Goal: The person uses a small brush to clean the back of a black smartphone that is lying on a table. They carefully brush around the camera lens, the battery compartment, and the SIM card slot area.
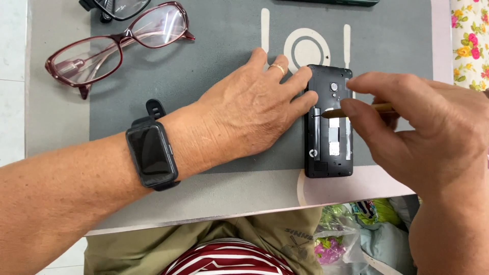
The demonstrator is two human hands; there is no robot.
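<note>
The person sits at a grey mat (214,46) with a black phone (328,122) lying open, its back cover off. The phone sits right under the two hands, near the front edge of the mat.

The left hand (254,109) lies flat with the fingers spread. Its fingertips (305,76) press on the left edge of the phone, so it holds nothing but pins the phone down. A black watch (151,152) is on that wrist.

The right hand (417,127) is pinched shut on a thin brown tool (356,110). The thumb and first finger squeeze it close to the tip. The tip points left, toward the pressing fingers, and touches the inside of the phone near the top silver strip (333,125).

To do this well, I think the flat hand should keep pushing down so the phone does not slide. The pinch should stay low on the tool, so the tip does not wobble. A soft, slow push looks best, because the small parts inside seem easy to scratch. The tip should not slip toward the pressing fingers.

Red glasses (114,46) lie far off, past the wrist with the watch.
</note>
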